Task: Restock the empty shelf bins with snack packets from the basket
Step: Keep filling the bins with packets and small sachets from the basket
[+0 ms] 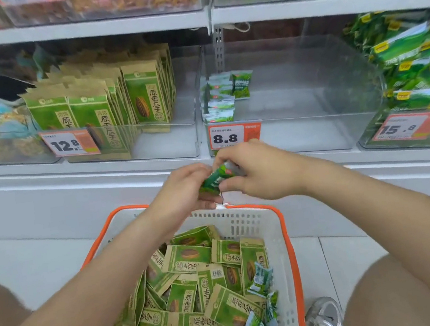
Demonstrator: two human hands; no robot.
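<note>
My left hand (189,187) and my right hand (258,172) meet above the far rim of the basket, and both grip the same small green snack packets (217,179). The white basket with an orange rim (282,236) stands on the floor below and holds several green-and-brown seed packets (195,290) and a few small green packets (260,280). Straight ahead is a clear shelf bin (313,121) tagged 8.8. Only a short row of small green packets (220,98) stands at its left side.
A clear bin tagged 12.8 (70,144) on the left holds upright green-and-brown seed packets (105,100). On the right, a bin tagged 15.8 (402,128) is piled with larger green bags. More filled bins stand on the shelf above. A shoe (324,318) is beside the basket.
</note>
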